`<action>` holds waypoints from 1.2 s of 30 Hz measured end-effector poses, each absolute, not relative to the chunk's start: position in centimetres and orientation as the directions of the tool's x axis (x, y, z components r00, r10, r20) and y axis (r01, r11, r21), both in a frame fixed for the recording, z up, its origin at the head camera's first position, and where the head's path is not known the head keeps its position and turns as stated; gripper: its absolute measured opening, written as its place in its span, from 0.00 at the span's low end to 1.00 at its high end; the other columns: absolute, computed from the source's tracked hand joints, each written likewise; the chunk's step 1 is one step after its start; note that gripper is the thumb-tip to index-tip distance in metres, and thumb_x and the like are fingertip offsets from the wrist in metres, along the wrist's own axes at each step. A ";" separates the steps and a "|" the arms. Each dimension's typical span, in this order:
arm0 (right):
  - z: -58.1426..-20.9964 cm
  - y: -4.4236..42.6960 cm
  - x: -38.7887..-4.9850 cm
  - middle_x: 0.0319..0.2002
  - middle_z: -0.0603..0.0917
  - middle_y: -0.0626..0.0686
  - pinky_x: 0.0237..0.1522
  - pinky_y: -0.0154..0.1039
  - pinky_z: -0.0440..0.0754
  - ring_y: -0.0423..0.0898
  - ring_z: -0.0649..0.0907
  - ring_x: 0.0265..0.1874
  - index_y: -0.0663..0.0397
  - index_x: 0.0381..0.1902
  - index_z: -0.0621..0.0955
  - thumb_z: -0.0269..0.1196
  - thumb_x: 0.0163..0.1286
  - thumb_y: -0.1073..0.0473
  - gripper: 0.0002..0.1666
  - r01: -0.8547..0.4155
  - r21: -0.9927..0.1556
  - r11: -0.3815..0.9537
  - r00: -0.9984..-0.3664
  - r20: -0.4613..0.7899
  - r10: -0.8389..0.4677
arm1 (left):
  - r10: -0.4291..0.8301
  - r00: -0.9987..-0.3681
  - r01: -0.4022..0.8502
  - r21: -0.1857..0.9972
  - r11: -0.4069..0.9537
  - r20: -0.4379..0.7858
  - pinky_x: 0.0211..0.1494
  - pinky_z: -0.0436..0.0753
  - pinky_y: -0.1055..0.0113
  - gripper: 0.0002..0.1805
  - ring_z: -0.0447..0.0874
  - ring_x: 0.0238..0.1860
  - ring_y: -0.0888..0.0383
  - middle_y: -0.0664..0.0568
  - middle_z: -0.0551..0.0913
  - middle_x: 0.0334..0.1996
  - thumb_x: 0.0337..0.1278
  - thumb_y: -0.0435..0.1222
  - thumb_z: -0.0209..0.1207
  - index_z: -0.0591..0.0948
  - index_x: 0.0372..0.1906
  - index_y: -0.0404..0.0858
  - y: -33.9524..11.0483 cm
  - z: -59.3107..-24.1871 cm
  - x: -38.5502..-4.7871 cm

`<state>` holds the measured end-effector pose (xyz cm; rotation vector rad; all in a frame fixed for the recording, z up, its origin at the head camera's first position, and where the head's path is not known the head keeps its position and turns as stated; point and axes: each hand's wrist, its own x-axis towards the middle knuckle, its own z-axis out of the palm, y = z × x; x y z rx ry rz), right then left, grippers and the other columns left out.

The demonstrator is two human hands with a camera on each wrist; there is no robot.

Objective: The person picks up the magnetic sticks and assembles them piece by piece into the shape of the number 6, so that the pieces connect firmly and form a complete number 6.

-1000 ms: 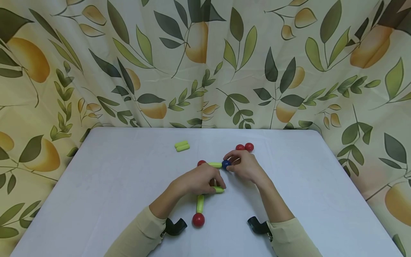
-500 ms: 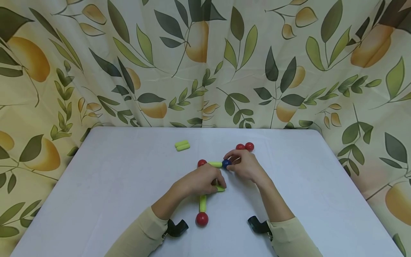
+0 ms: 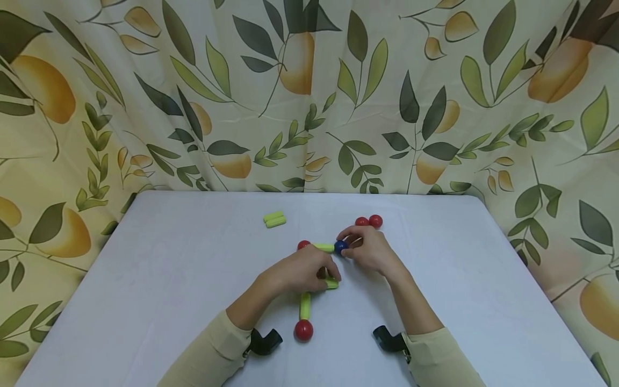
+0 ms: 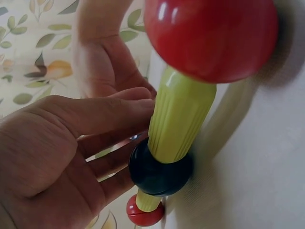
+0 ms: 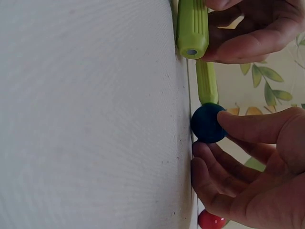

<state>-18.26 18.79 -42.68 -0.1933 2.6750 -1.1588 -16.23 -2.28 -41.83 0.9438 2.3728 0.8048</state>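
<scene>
My left hand [image 3: 307,269] pinches a light green ribbed rod [image 3: 332,282], whose bare end with a silvery spot faces right. In the left wrist view, the nearest red ball [image 4: 212,36] joins a second green rod [image 4: 181,117] to a dark blue ball [image 4: 161,167]; beyond it are another short green rod [image 4: 147,201] and a red ball [image 4: 145,213]. My right hand [image 3: 371,250] pinches a second blue ball [image 5: 208,123] between thumb and fingers. That ball sits at the end of a far green rod [image 5: 207,82], which runs left to the farther red ball [image 3: 303,245].
Two loose green rods [image 3: 274,220] lie side by side at the back of the white table [image 3: 193,269]. A pair of red balls [image 3: 368,221] rests just beyond my right hand. A patterned curtain [image 3: 309,134] hangs behind the table.
The front red ball and its rod have shifted slightly right along with my left hand's rod over the last second. My right hand stays on the blue ball.
</scene>
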 end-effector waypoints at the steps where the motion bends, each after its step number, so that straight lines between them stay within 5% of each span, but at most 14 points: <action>1: -42.7 18.8 -18.3 0.46 0.87 0.59 0.48 0.47 0.87 0.53 0.86 0.45 0.55 0.52 0.87 0.71 0.67 0.66 0.15 -0.036 -0.732 0.680 -0.967 -0.146 -0.207 | 0.723 -0.663 0.447 0.670 0.592 -0.196 0.42 0.82 0.76 0.13 0.81 0.37 0.66 0.63 0.88 0.39 0.60 0.31 0.71 0.92 0.49 0.45 -2.3 -41.8 -16.2; 18: -42.8 18.8 -18.2 0.45 0.88 0.59 0.50 0.49 0.87 0.53 0.86 0.44 0.55 0.51 0.87 0.71 0.66 0.66 0.15 -0.039 -0.724 0.689 -0.968 -0.142 -0.205 | 0.737 -0.675 0.461 0.759 0.459 -0.035 0.45 0.84 0.71 0.11 0.84 0.39 0.61 0.51 0.90 0.46 0.65 0.31 0.67 0.91 0.49 0.41 -4.7 -41.3 -18.0; 28: -42.8 18.7 -18.3 0.48 0.87 0.57 0.51 0.46 0.86 0.53 0.84 0.47 0.53 0.53 0.87 0.70 0.68 0.65 0.16 0.001 -0.730 0.683 -0.968 -0.174 -0.183 | 0.470 -0.875 0.389 0.743 0.545 0.113 0.56 0.85 0.60 0.13 0.83 0.47 0.57 0.52 0.89 0.48 0.65 0.32 0.67 0.90 0.51 0.47 -8.6 -42.4 -20.7; 36: -42.7 18.7 -18.2 0.47 0.86 0.57 0.48 0.44 0.86 0.52 0.84 0.46 0.53 0.53 0.87 0.71 0.67 0.66 0.16 0.011 -0.733 0.680 -0.969 -0.175 -0.173 | 0.250 -0.960 0.259 0.736 0.626 0.125 0.59 0.84 0.53 0.15 0.85 0.53 0.49 0.50 0.88 0.51 0.64 0.29 0.66 0.89 0.52 0.43 -10.5 -43.2 -21.7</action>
